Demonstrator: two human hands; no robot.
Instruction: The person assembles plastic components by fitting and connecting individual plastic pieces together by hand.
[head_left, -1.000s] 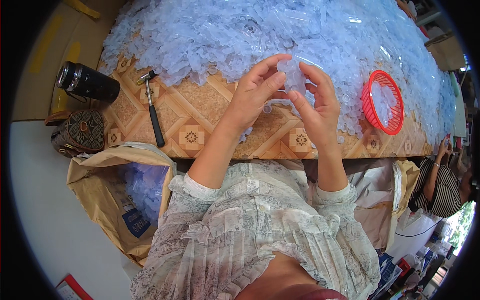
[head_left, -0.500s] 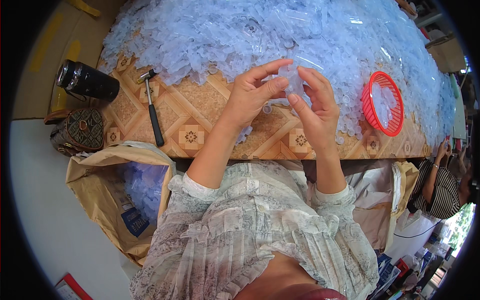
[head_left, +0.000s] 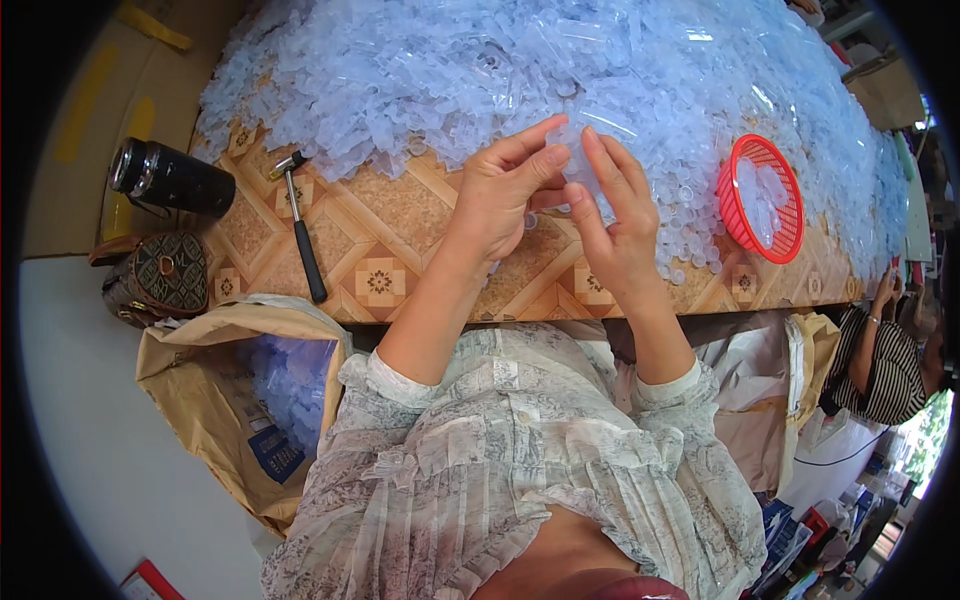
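Above the near edge of a big pile of clear plastic pieces [head_left: 420, 70], my two hands meet over a small translucent plastic piece [head_left: 578, 158]. My left hand [head_left: 505, 190] pinches it between thumb and bent fingers. On its other side is my right hand [head_left: 620, 205], with the fingers stretched along the piece and the thumb below. The piece blends into the pile behind it, so its exact outline is hard to make out. Small round clear caps [head_left: 685, 225] lie on the table beside my right hand.
A red plastic basket [head_left: 735, 215] holding clear pieces stands at right. At left are a hammer [head_left: 304, 240], a black flask [head_left: 185, 180] and a patterned pouch [head_left: 160, 275]. A brown paper sack [head_left: 190, 385] with plastic pieces stands below the patterned tabletop [head_left: 420, 290]. Another person [head_left: 878, 365] sits far right.
My right fingers have straightened and turned slightly upward beside the piece. Both hands have shifted a little to the left, and more of my left hand's fingers show below the thumb.
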